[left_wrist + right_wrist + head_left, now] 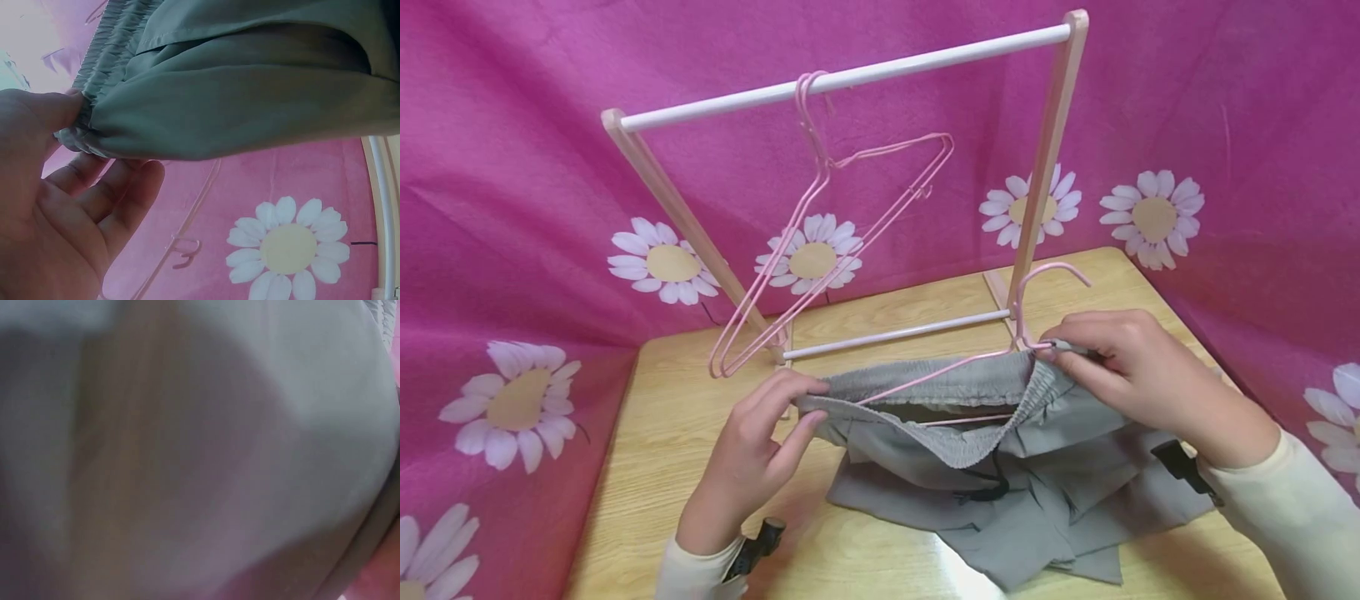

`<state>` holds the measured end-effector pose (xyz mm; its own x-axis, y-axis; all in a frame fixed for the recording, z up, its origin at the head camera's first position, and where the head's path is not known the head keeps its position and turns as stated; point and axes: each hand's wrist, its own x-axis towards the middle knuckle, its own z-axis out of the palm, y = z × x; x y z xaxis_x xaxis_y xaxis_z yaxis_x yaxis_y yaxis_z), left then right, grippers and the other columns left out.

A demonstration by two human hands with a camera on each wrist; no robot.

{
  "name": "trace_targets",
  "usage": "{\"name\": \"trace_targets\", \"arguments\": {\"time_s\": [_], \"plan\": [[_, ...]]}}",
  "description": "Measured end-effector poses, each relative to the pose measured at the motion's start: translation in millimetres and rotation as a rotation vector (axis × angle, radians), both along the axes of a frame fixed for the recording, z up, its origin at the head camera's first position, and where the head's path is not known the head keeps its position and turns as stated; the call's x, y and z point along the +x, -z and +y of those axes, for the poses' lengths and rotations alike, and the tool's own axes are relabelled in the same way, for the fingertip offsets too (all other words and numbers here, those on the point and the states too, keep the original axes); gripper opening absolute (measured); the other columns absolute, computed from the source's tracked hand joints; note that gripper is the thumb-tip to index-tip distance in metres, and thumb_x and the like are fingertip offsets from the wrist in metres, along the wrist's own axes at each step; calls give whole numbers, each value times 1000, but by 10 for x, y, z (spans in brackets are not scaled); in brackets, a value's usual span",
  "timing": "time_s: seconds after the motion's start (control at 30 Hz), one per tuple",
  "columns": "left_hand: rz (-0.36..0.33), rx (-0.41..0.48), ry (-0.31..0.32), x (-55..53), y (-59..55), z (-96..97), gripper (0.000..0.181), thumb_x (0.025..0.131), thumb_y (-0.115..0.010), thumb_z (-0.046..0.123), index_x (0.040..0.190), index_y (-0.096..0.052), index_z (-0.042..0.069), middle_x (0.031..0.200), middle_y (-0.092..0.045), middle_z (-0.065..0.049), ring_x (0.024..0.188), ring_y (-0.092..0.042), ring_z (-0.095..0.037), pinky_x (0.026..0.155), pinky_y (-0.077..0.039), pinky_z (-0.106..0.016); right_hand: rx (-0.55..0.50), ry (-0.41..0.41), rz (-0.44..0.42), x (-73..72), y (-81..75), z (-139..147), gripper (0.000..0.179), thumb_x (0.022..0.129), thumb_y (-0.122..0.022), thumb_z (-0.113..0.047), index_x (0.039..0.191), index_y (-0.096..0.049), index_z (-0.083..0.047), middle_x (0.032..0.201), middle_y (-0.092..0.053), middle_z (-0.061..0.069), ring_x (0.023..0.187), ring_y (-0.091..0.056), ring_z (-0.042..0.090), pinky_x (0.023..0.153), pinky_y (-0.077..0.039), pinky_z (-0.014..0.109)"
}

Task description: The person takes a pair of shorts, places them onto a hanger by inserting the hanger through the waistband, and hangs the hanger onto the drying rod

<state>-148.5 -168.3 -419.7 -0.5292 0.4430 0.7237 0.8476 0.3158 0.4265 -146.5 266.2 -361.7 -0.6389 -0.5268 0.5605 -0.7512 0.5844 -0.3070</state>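
Grey pants (1045, 508) with a gathered elastic waistband (970, 450) and a black drawstring (988, 492) lie over the table in the head view. My left hand (748, 450) pinches the left end of the waistband between thumb and fingers; the left wrist view shows this grip on the grey cloth (250, 106). At the waistband's right side, my right hand (1138, 375) pinches the cloth beside the neck of a pink hanger (955, 365). The hanger's frame lies partly inside the waist opening, its hook sticking up. Blurred grey fabric (187, 456) fills most of the right wrist view.
Behind the pants stands a wooden rack with a white top rod (925, 61) and a lower rod (895, 335). Pink hangers (805, 196) hang from the top rod. Pink cloth with daisies (1153, 217) surrounds the wooden table (662, 467).
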Motion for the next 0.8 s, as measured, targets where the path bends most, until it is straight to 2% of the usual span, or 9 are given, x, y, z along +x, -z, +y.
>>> {"name": "trace_targets", "arguments": {"time_s": [0.17, 0.33, 0.8], "plan": [[-12, 1, 17, 8, -9, 49, 29, 101, -74, 4, 130, -71, 3, 115, -74, -7, 102, -69, -18, 101, -52, -21, -20, 1, -14, 15, 18, -14, 40, 82, -87, 7, 102, -78, -27, 83, -58, -23, 72, -51, -2, 68, -40, 12], [-25, -26, 21, 19, -23, 97, 37, 96, -76, -2, 132, -71, 5, 120, -75, -6, 108, -70, -20, 106, -51, -21, -30, 0, -32, 23, 35, -24, 41, 82, -85, 8, 103, -78, -27, 83, -59, -21, 71, -51, -2, 65, -40, 12], [-7, -28, 12, 32, -84, 174, 34, 101, -74, 4, 135, -71, 6, 123, -75, -6, 112, -71, -21, 106, -52, -23, -36, 12, -28, 31, 63, -12, 42, 83, -86, 8, 103, -78, -28, 83, -59, -21, 71, -51, -2, 66, -40, 12]]}}
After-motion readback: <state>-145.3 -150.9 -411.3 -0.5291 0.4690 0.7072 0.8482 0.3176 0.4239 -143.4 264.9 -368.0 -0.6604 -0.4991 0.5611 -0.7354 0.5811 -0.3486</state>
